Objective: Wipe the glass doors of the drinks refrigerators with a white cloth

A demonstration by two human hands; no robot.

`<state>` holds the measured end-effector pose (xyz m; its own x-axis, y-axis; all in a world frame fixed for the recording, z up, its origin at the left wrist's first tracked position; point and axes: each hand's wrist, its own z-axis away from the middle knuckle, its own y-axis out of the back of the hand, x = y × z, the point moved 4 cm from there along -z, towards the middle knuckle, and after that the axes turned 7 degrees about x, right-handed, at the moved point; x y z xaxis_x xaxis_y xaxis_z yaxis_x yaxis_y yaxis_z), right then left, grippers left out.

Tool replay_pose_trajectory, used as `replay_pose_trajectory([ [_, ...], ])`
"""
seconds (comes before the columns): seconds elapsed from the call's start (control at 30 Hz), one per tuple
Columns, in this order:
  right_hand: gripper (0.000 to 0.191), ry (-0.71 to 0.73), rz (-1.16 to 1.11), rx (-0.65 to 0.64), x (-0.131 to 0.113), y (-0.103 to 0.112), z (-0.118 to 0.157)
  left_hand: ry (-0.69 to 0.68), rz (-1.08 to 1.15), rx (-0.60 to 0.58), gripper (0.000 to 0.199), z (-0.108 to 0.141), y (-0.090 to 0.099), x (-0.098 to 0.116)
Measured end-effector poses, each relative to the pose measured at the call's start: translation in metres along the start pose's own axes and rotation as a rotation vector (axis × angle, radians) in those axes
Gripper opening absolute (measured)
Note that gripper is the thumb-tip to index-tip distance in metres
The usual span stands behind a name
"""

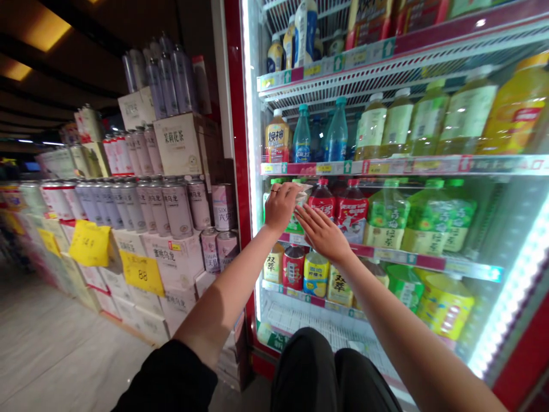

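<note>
My left hand (281,207), with a ring on one finger, is raised at a chilled drinks cooler (244,131) and curls around a crumpled white paper or packet (302,194). My right hand (322,233) is open, its spread fingers reaching toward my left hand and holding nothing. Red-labelled plastic soda bottles (321,201) stand just behind both hands on a white wire shelf. Below my right hand, a lower shelf carries short yellow and red drink containers (295,269). The paper's full shape is hidden by my fingers.
Green-labelled bottles (386,212) fill the shelf to the right, with more bottles on shelves above. Left of the cooler stands a tall display of boxes and silver cans (163,206) with yellow price tags (141,272). Dark trousers (326,372) show at the bottom.
</note>
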<state>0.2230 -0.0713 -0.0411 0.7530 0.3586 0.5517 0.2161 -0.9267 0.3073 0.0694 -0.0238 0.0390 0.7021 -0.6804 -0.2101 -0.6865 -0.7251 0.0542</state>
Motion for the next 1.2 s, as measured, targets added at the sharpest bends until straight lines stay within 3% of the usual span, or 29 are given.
replay_pose_trajectory([
  [0.1, 0.087, 0.078, 0.004, -0.02, 0.005, 0.009, 0.014, -0.086, -0.021, -0.048, 0.034, 0.01, 0.006, -0.003],
  [0.17, 0.084, 0.158, -0.012, -0.049, 0.012, 0.018, 0.026, -0.06, -0.011, -0.026, 0.034, 0.011, 0.012, -0.017],
  [0.27, 0.08, 0.23, -0.027, -0.069, 0.024, 0.033, 0.04, 0.105, 0.033, 0.125, 0.033, 0.002, 0.018, -0.041],
  [0.33, 0.079, 0.243, -0.023, -0.063, 0.029, 0.038, 0.043, 0.165, 0.065, 0.234, 0.032, -0.007, 0.015, -0.042],
  [0.47, 0.082, 0.23, -0.009, -0.052, 0.028, 0.038, 0.043, 0.05, 0.102, 0.279, 0.04, -0.012, -0.006, -0.006],
  [0.6, 0.085, 0.226, -0.024, -0.063, 0.026, 0.039, 0.047, -0.086, 0.074, 0.136, 0.065, 0.008, -0.016, 0.021],
  [0.7, 0.083, 0.216, -0.007, -0.078, 0.033, 0.046, 0.052, -0.25, 0.032, -0.007, 0.076, 0.024, -0.009, 0.016],
  [0.8, 0.081, 0.166, 0.029, -0.07, 0.043, 0.057, 0.057, -0.372, -0.022, -0.079, 0.073, 0.03, 0.0, -0.001],
  [0.9, 0.081, 0.112, 0.056, -0.038, 0.049, 0.064, 0.058, -0.354, -0.041, -0.043, 0.065, 0.019, 0.001, -0.008],
  [0.97, 0.081, 0.111, 0.082, -0.03, 0.049, 0.065, 0.059, -0.282, -0.034, 0.019, 0.058, 0.005, -0.004, -0.001],
  [1.1, 0.082, 0.122, 0.102, -0.034, 0.046, 0.065, 0.06, -0.178, 0.013, 0.134, 0.042, -0.014, -0.024, 0.036],
  [1.2, 0.084, 0.109, 0.078, -0.043, 0.046, 0.065, 0.061, -0.258, 0.08, 0.106, 0.04, -0.009, -0.032, 0.058],
])
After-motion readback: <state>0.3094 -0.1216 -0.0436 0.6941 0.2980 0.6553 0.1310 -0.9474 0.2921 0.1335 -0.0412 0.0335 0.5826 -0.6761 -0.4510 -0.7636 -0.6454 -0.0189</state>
